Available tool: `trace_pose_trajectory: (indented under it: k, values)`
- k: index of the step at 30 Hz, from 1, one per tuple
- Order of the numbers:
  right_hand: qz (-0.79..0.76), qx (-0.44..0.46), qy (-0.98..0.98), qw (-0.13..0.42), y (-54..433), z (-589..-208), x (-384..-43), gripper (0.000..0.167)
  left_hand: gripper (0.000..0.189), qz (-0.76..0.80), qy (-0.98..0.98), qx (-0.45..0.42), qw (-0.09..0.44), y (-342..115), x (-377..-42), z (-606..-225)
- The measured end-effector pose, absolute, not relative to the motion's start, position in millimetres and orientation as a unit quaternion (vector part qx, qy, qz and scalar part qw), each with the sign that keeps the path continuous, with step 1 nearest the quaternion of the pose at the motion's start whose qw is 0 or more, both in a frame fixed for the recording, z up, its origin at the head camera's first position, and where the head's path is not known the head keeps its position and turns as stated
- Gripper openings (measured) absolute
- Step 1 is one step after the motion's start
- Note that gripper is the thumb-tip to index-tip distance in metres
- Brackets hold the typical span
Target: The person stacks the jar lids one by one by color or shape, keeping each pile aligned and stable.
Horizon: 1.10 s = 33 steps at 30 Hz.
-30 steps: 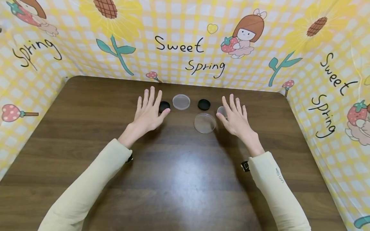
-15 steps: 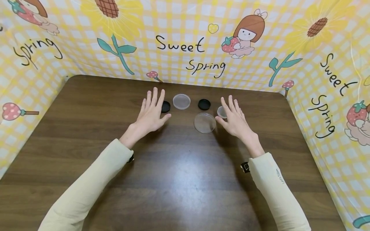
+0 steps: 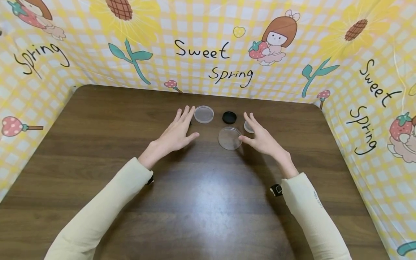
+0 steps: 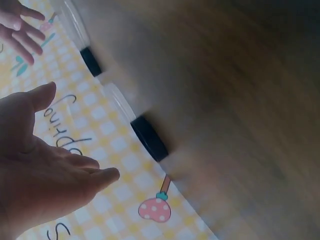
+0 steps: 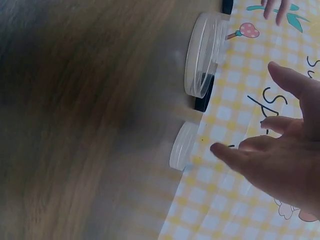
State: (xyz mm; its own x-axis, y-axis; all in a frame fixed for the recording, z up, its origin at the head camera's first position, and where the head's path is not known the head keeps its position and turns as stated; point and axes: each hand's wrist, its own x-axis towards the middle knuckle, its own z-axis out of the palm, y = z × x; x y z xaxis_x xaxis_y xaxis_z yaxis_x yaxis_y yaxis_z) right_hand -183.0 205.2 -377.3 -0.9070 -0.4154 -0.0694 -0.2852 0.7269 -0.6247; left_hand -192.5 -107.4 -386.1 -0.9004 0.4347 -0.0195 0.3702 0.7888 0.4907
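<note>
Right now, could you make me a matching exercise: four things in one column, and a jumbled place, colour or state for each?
Things
1. Left hand
2. Right hand
3. Largest dish
4. Cloth

Clues, as the head view shows them
A. Yellow and white checks
B. Partly covers the smallest clear dish
C. Clear and round
D. Almost hides a black disc

Pairs: 1-D, 2-B, 3-C, 4-A
</note>
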Motion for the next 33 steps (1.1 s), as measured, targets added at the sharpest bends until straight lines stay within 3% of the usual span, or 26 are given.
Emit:
trace_pose_trajectory:
  k: [8,16,25,33]
  values:
    - [-0.392,-0.203,0.892,0.1,202,-382,-180,0.066,0.085,0.28,0.931,0.215,0.091,-94,-185,-393]
    - [-0.385,-0.209,0.893,0.106,198,-387,-181,0.062,0.077,0.314,0.91,0.249,0.112,-80,-187,-397]
    - [-0.363,-0.214,0.9,0.111,197,-393,-182,0.065,0.075,0.375,0.883,0.262,0.107,-59,-196,-407]
    - [-0.345,-0.205,0.904,0.148,195,-398,-183,0.078,0.079,0.324,0.899,0.266,0.126,-36,-201,-410]
